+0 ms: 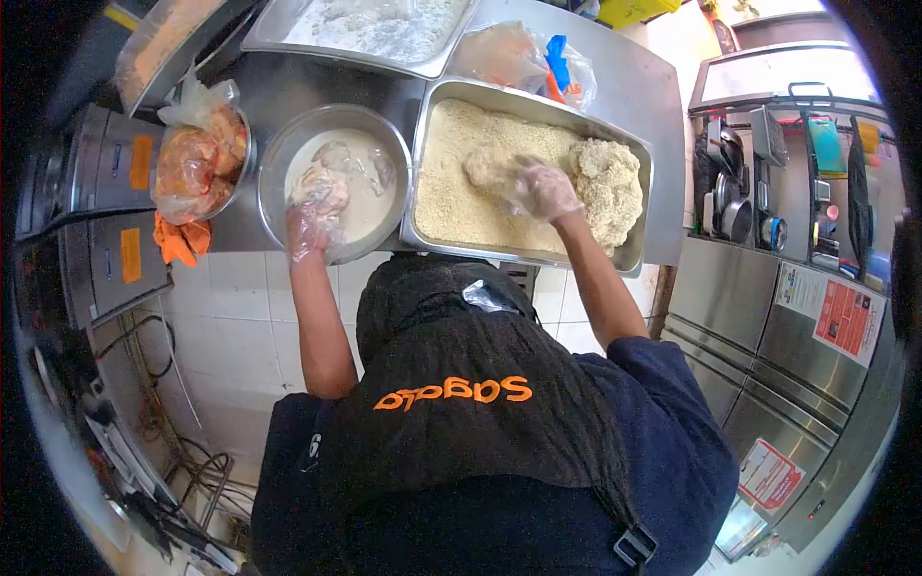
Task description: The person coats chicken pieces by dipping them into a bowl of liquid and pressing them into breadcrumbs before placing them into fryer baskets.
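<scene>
My left hand (309, 232), in a clear plastic glove, reaches into a round metal bowl (272, 206) of milky liquid, its fingers closed around a pale raw chicken piece (325, 192). More raw pieces (381, 171) lie partly sunk in the same liquid. Over a deep metal tray (461, 252) of pale breadcrumbs (456, 216), my gloved right hand (547, 190) is curled at a crumb-coated piece (488, 169); its fingertips are partly hidden. Several coated pieces (607, 187) are heaped at the tray's right end.
Left of the bowl, a plastic bag of raw chicken (200, 158) sits in another bowl, above an orange cloth (181, 238). A tray of white flour (370, 21) and plastic bags (509, 58) are behind. Utensils (735, 206) fill a rack at right.
</scene>
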Demonstrator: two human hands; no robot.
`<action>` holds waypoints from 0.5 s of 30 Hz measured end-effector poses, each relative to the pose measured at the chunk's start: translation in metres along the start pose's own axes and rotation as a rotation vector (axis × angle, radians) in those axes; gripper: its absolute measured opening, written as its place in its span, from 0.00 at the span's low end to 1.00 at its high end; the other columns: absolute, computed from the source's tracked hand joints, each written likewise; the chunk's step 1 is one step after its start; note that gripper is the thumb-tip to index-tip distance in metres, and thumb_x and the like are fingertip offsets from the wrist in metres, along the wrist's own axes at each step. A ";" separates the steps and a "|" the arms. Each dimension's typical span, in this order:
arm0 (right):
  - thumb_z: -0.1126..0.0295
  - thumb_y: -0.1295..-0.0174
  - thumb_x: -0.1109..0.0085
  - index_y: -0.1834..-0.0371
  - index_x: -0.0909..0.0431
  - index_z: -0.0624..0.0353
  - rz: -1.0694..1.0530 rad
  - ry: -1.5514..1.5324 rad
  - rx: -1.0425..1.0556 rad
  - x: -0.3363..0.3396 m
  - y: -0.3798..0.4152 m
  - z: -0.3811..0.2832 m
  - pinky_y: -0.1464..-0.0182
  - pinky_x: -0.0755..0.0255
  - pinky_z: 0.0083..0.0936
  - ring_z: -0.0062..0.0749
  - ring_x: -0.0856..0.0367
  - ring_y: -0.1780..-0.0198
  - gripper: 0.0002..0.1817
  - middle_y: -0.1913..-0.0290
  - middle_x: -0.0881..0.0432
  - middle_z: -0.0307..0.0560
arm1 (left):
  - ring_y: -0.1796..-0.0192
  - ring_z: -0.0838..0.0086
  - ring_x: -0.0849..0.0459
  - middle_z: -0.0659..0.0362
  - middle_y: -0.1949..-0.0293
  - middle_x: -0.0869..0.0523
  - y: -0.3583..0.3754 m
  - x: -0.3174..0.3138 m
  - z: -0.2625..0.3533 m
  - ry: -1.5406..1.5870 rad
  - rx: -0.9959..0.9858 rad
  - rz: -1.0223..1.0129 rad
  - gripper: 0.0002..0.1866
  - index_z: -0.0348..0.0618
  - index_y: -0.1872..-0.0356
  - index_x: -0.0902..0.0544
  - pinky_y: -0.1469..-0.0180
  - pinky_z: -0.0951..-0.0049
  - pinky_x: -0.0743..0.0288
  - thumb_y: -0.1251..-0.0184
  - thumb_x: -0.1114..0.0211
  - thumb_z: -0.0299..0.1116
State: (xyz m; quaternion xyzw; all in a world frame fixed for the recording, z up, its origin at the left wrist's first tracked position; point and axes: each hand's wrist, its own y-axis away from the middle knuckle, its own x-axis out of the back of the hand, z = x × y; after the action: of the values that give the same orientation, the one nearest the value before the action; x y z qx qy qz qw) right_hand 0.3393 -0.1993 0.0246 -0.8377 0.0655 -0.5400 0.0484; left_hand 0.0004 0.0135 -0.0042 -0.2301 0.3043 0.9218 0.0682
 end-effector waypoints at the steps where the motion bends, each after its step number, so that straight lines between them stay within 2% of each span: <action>1: 0.51 0.48 0.44 0.51 0.27 0.55 -0.224 0.019 -0.341 0.010 0.010 -0.008 0.46 0.36 0.35 0.45 0.29 0.49 0.25 0.51 0.26 0.56 | 0.64 0.65 0.19 0.50 0.59 0.22 -0.003 0.002 0.000 -0.002 -0.003 -0.006 0.18 0.31 0.52 0.28 0.62 0.69 0.22 0.47 0.44 0.24; 2: 0.50 0.47 0.46 0.49 0.27 0.53 -0.449 0.034 -0.681 0.017 0.018 -0.015 0.45 0.37 0.34 0.44 0.30 0.46 0.25 0.48 0.28 0.55 | 0.64 0.65 0.19 0.49 0.60 0.21 -0.002 0.005 0.002 -0.052 -0.008 0.012 0.19 0.30 0.53 0.28 0.63 0.70 0.22 0.48 0.45 0.24; 3: 0.50 0.47 0.46 0.49 0.27 0.53 -0.447 0.033 -0.680 0.009 0.031 -0.008 0.45 0.37 0.34 0.44 0.30 0.46 0.25 0.48 0.28 0.55 | 0.64 0.65 0.19 0.48 0.61 0.21 -0.002 0.006 0.002 -0.100 -0.014 0.032 0.19 0.29 0.53 0.28 0.65 0.71 0.22 0.48 0.46 0.24; 5: 0.47 0.43 0.53 0.44 0.31 0.51 -0.667 -0.459 -0.918 -0.024 0.064 0.013 0.41 0.43 0.34 0.41 0.36 0.40 0.28 0.40 0.35 0.53 | 0.64 0.65 0.19 0.48 0.61 0.21 -0.010 0.022 -0.001 -0.167 0.018 0.067 0.19 0.29 0.53 0.28 0.65 0.70 0.23 0.48 0.45 0.26; 6: 0.47 0.43 0.53 0.44 0.31 0.51 -0.669 -0.466 -0.916 -0.017 0.054 -0.003 0.41 0.43 0.34 0.41 0.36 0.40 0.28 0.40 0.35 0.53 | 0.65 0.64 0.19 0.47 0.61 0.21 -0.014 0.030 -0.002 -0.239 0.049 0.098 0.20 0.28 0.53 0.28 0.66 0.70 0.23 0.48 0.45 0.28; 8: 0.47 0.41 0.56 0.40 0.37 0.55 -0.519 -1.027 -1.098 0.005 0.008 -0.061 0.37 0.51 0.32 0.35 0.42 0.36 0.30 0.36 0.41 0.50 | 0.65 0.64 0.19 0.47 0.62 0.21 -0.017 0.032 -0.004 -0.262 0.041 0.154 0.20 0.28 0.53 0.28 0.67 0.70 0.23 0.48 0.45 0.29; 10: 0.45 0.44 0.54 0.37 0.44 0.57 -0.494 -1.161 -0.825 -0.046 -0.009 -0.053 0.34 0.58 0.36 0.38 0.45 0.35 0.36 0.36 0.43 0.51 | 0.66 0.64 0.19 0.48 0.62 0.21 -0.014 0.024 0.003 -0.285 0.027 0.201 0.21 0.28 0.53 0.28 0.67 0.69 0.24 0.48 0.45 0.31; 11: 0.45 0.44 0.54 0.37 0.44 0.57 -0.486 -1.169 -0.823 -0.055 -0.018 -0.061 0.34 0.58 0.36 0.38 0.45 0.35 0.36 0.36 0.43 0.51 | 0.65 0.64 0.19 0.48 0.62 0.21 -0.004 0.014 0.009 -0.293 0.027 0.222 0.21 0.28 0.53 0.28 0.66 0.69 0.24 0.48 0.44 0.31; 13: 0.45 0.43 0.55 0.38 0.42 0.57 -0.331 -1.203 -0.620 -0.063 -0.032 -0.070 0.33 0.60 0.36 0.38 0.48 0.34 0.35 0.35 0.44 0.53 | 0.65 0.64 0.19 0.48 0.61 0.21 -0.001 0.002 0.014 -0.305 0.023 0.240 0.22 0.28 0.53 0.28 0.65 0.69 0.24 0.47 0.44 0.32; 14: 0.45 0.43 0.55 0.38 0.42 0.57 -0.326 -1.207 -0.619 -0.073 -0.032 -0.062 0.33 0.60 0.36 0.38 0.48 0.34 0.35 0.35 0.44 0.53 | 0.63 0.64 0.19 0.49 0.60 0.22 -0.003 0.000 0.014 -0.243 0.022 0.221 0.22 0.28 0.52 0.29 0.63 0.69 0.24 0.47 0.43 0.33; 15: 0.46 0.44 0.54 0.40 0.39 0.58 -0.233 -1.281 -0.617 -0.093 -0.029 -0.047 0.33 0.59 0.33 0.36 0.48 0.34 0.34 0.36 0.43 0.52 | 0.62 0.65 0.19 0.49 0.59 0.22 -0.005 -0.001 0.014 -0.180 0.024 0.204 0.23 0.28 0.51 0.30 0.61 0.70 0.25 0.46 0.43 0.34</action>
State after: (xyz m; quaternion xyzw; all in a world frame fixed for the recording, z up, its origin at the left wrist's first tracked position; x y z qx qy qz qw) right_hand 0.2607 -0.1557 -0.0352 -0.9670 0.0841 0.0989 -0.2194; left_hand -0.0031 0.0253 0.0034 -0.1134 0.3297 0.9372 0.0040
